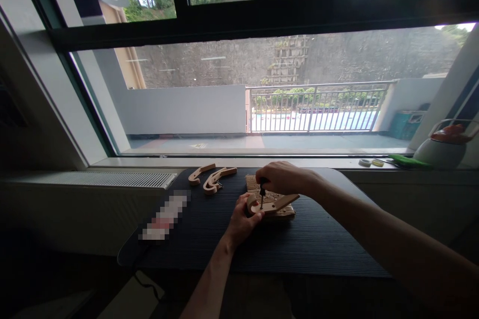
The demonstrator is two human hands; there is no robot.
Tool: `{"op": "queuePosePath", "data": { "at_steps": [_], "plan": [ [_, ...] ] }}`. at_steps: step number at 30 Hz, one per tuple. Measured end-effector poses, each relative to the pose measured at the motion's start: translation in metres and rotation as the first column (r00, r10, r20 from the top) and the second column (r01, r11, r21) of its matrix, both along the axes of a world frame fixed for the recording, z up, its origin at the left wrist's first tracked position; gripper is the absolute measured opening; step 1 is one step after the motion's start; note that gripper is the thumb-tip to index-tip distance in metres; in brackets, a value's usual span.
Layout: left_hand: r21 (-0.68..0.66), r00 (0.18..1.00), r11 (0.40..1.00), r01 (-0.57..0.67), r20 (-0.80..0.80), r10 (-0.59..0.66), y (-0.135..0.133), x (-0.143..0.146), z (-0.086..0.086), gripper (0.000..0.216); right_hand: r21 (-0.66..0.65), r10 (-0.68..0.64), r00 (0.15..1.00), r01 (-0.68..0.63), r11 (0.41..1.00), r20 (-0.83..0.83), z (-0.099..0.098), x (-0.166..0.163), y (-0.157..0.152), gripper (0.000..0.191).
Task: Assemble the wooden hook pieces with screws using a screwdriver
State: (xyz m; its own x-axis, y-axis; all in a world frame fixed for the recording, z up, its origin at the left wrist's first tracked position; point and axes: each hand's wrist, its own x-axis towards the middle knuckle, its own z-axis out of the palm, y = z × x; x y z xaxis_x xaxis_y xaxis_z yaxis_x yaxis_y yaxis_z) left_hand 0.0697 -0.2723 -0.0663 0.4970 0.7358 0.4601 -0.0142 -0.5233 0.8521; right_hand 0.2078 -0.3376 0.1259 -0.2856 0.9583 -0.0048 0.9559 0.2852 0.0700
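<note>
A curved wooden hook [277, 205] lies on a rough brown block [290, 216], which looks like stacked cardboard or wood. My left hand [241, 219] grips the hook's curled end, thumb pressed along its near side. Above it, my right hand [279, 178] is closed around the dark handle of a screwdriver [262, 193]. The screwdriver stands nearly upright, its tip meeting the hook near the curl. A dark hole shows farther along the hook. The screw, if any, is too small to make out.
More curved wooden hooks [217, 179] lie at the back left of the dark ribbed table [318, 239]. A pixelated strip-shaped object [164, 219] with a cable is at the left. On the windowsill stand a kettle [441, 152], tape rolls [364, 162] and a green item [409, 161].
</note>
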Motion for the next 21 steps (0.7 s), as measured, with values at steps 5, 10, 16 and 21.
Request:
{"op": "queuePosePath", "data": {
  "at_steps": [5,10,16,21],
  "plan": [
    [-0.015,1.000,1.000,-0.001,0.001,0.001,-0.0003,-0.0003,0.0008,0.021,0.007,-0.022,1.000,0.022,1.000,0.014,0.0006,-0.0026,-0.0018,0.018],
    [-0.050,1.000,0.999,0.014,0.024,-0.013,0.0000,-0.0005,0.0025,0.021,0.014,-0.042,0.999,0.042,0.999,0.031,0.0020,-0.0054,-0.0031,0.021],
    [-0.049,1.000,0.999,0.017,0.024,-0.016,-0.0023,-0.0014,0.0049,0.020,0.055,0.011,1.000,-0.011,0.998,0.010,0.0050,-0.0012,-0.0049,0.025],
    [-0.026,1.000,1.000,0.003,0.015,-0.003,-0.0013,-0.0011,0.0031,0.020,0.068,0.011,1.000,-0.013,0.998,0.025,0.0037,-0.0002,-0.0040,0.022]
  ]
}}
